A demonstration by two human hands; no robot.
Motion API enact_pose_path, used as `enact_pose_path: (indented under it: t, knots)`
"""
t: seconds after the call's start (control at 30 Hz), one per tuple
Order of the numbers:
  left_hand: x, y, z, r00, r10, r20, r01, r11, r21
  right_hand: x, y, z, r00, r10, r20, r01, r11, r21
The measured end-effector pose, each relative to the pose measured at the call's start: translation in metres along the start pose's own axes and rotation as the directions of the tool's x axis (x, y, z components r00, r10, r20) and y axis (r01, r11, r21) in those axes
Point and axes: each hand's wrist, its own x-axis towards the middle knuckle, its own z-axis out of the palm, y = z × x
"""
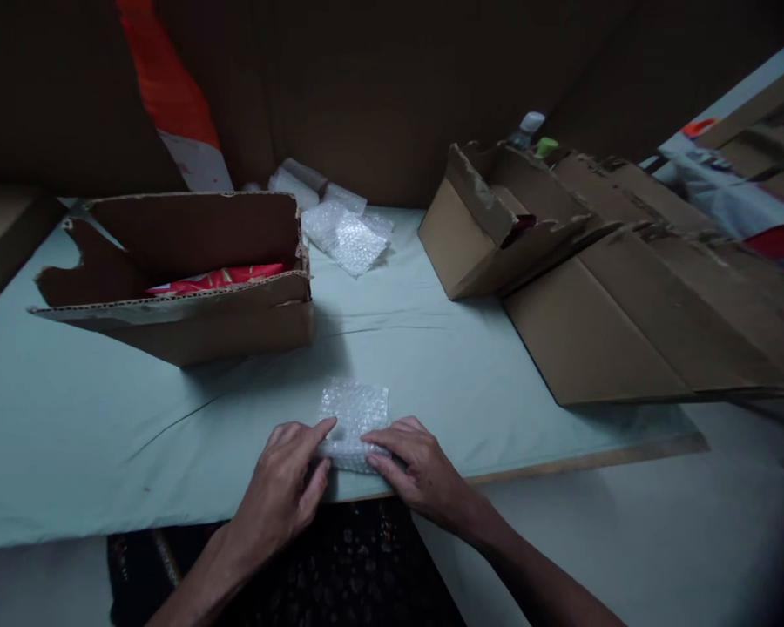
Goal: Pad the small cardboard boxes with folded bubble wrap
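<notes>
A small bundle wrapped in bubble wrap [354, 416] lies near the front edge of the pale green table [91, 435]. My left hand [286, 488] rests at its near left corner, fingers curled and fingertips pressing the wrap. My right hand [418, 466] lies at its near right corner, fingers extended over the wrap's edge. Both hands touch the bundle from the near side; what is inside the wrap is hidden.
An open cardboard box [189, 287] with red packets inside stands at the left. Loose bubble wrap pieces [346, 231] lie at the back. A torn box [490, 226] and flattened cardboard [640, 322] fill the right. A bottle [528, 129] stands behind them.
</notes>
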Motion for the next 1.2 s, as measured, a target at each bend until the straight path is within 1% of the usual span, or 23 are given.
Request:
enact_pose_path:
  t: [0.07, 0.13, 0.17, 0.23, 0.3, 0.33, 0.4, 0.47, 0.5, 0.63, 0.67, 0.73, 0.83, 0.9, 0.97, 1.0, 1.1, 1.13, 1.2]
  knots:
    - [0.007, -0.001, 0.002, 0.999, -0.042, -0.010, 0.042, 0.996, 0.078, -0.003, 0.000, -0.001, 0.997, 0.002, -0.077, -0.008, 0.997, -0.079]
    - [0.016, -0.002, 0.004, 0.997, -0.054, -0.047, 0.061, 0.984, 0.170, -0.005, -0.001, -0.001, 0.990, -0.043, -0.136, 0.017, 0.982, -0.189]
    - [0.019, -0.002, 0.004, 0.997, -0.044, -0.064, 0.056, 0.978, 0.199, -0.006, -0.001, -0.001, 0.989, -0.070, -0.128, 0.038, 0.972, -0.232]
    - [0.022, -0.001, 0.002, 0.998, 0.009, -0.063, 0.004, 0.979, 0.202, -0.006, -0.002, 0.000, 0.991, -0.117, -0.069, 0.093, 0.957, -0.275]
    - [0.018, 0.001, -0.001, 0.996, 0.083, -0.010, -0.081, 0.985, 0.150, -0.006, -0.002, 0.001, 0.991, -0.129, -0.043, 0.114, 0.960, -0.254]
    - [0.015, 0.002, -0.002, 0.994, 0.110, 0.018, -0.112, 0.987, 0.118, -0.006, -0.002, 0.002, 0.991, -0.119, -0.058, 0.104, 0.970, -0.218]
    - [0.010, 0.002, -0.003, 0.992, 0.123, 0.031, -0.125, 0.990, 0.063, -0.005, -0.001, 0.003, 0.993, -0.075, -0.094, 0.065, 0.992, -0.111]
    - [0.010, 0.002, -0.001, 0.996, 0.094, 0.004, -0.094, 0.995, 0.041, -0.002, 0.001, 0.004, 0.994, -0.025, -0.106, 0.020, 0.999, -0.047]
    - [0.011, 0.001, 0.000, 0.997, 0.071, -0.010, -0.070, 0.996, 0.051, 0.000, 0.003, 0.003, 0.994, -0.009, -0.109, 0.002, 0.998, -0.060]
    - [0.025, -0.004, 0.008, 0.996, -0.048, -0.076, 0.063, 0.977, 0.202, 0.011, 0.011, 0.002, 0.990, 0.057, -0.127, -0.090, 0.957, -0.276]
    - [0.029, -0.005, 0.010, 0.993, -0.061, -0.097, 0.081, 0.973, 0.215, 0.013, 0.013, 0.002, 0.990, 0.071, -0.118, -0.105, 0.944, -0.311]
    - [0.033, -0.007, 0.013, 0.994, -0.050, -0.098, 0.066, 0.982, 0.176, 0.016, 0.016, 0.004, 0.994, 0.073, -0.080, -0.095, 0.944, -0.317]
    - [0.034, -0.010, 0.014, 1.000, 0.011, 0.004, -0.012, 0.999, 0.042, 0.013, 0.016, 0.006, 1.000, 0.025, -0.016, -0.028, 0.978, -0.206]
    - [0.033, -0.009, 0.013, 0.996, 0.034, 0.080, -0.031, 0.999, -0.031, 0.011, 0.015, 0.006, 1.000, 0.009, 0.001, -0.009, 0.993, -0.116]
    - [0.031, -0.007, 0.011, 0.992, 0.039, 0.121, -0.030, 0.997, -0.074, 0.009, 0.014, 0.003, 1.000, 0.029, 0.009, -0.028, 0.999, -0.041]
    - [0.030, -0.005, 0.011, 0.991, 0.033, 0.128, -0.022, 0.996, -0.082, 0.009, 0.013, 0.001, 0.998, 0.058, 0.025, -0.058, 0.998, -0.010]
    - [0.026, 0.000, 0.011, 0.991, 0.007, 0.131, 0.004, 0.997, -0.083, 0.012, 0.012, -0.004, 0.980, 0.150, 0.130, -0.156, 0.987, 0.038]
    - [0.024, 0.001, 0.010, 0.991, 0.002, 0.132, 0.009, 0.997, -0.080, 0.014, 0.012, -0.005, 0.971, 0.158, 0.181, -0.168, 0.985, 0.040]
    - [0.019, 0.002, 0.007, 0.990, 0.001, 0.139, 0.008, 0.998, -0.068, 0.020, 0.011, -0.007, 0.954, 0.124, 0.271, -0.137, 0.990, 0.029]
